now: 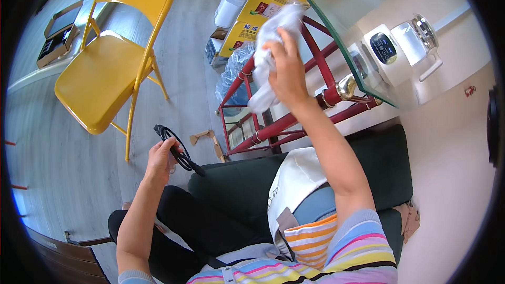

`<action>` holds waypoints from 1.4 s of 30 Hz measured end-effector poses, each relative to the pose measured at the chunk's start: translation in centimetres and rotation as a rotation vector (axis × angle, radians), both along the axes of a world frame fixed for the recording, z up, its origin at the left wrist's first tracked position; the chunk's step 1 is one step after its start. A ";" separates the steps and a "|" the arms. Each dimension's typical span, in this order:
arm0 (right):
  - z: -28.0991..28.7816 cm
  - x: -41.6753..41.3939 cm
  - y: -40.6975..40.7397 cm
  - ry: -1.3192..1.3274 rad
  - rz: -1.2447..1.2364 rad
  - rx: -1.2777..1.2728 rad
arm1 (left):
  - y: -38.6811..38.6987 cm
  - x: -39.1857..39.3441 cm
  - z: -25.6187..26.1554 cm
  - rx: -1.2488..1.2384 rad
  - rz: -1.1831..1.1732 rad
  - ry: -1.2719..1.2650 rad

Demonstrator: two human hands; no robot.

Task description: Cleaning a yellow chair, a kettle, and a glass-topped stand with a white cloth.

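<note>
My left hand (pixel 162 157) grips a coiled black cable (pixel 180 154), whose lower end reaches the edge of a dark green sofa seat (pixel 232 181). Something small and clear shows beneath that hand's fingers. My right hand (pixel 288 71) is closed on a crumpled white cloth (pixel 263 63), partly blurred, raised in front of a red metal-framed stand (pixel 276 126) with a glass top (pixel 335 39). Whether the cloth touches the stand, I cannot tell. Beside me on the sofa lies a white bag (pixel 296 169) with orange-striped fabric (pixel 311 240) near it.
A yellow folding chair (pixel 98 75) stands left. On the glass top is a white electric kettle (pixel 394 47). Behind the stand are a yellow printed box (pixel 252 19), clear plastic bags (pixel 236 67) and a white container (pixel 229 6). An open cardboard box (pixel 59 43) lies far left.
</note>
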State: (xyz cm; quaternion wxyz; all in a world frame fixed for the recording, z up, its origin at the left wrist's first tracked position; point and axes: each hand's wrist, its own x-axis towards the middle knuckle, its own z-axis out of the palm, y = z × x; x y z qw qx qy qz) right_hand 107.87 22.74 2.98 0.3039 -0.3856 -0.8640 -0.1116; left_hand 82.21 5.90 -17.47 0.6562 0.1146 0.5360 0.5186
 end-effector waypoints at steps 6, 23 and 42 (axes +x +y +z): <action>-0.1 5.0 -9.8 0.233 0.046 -0.942 | 0.0 -0.6 -0.6 0.002 0.021 0.031; -8.2 25.4 -3.1 1.479 -0.359 -1.191 | 1.2 0.6 -1.6 -0.066 0.044 -0.118; -2.0 12.0 20.3 -0.035 -0.251 0.386 | 0.4 -0.5 -1.0 -0.178 0.117 -0.167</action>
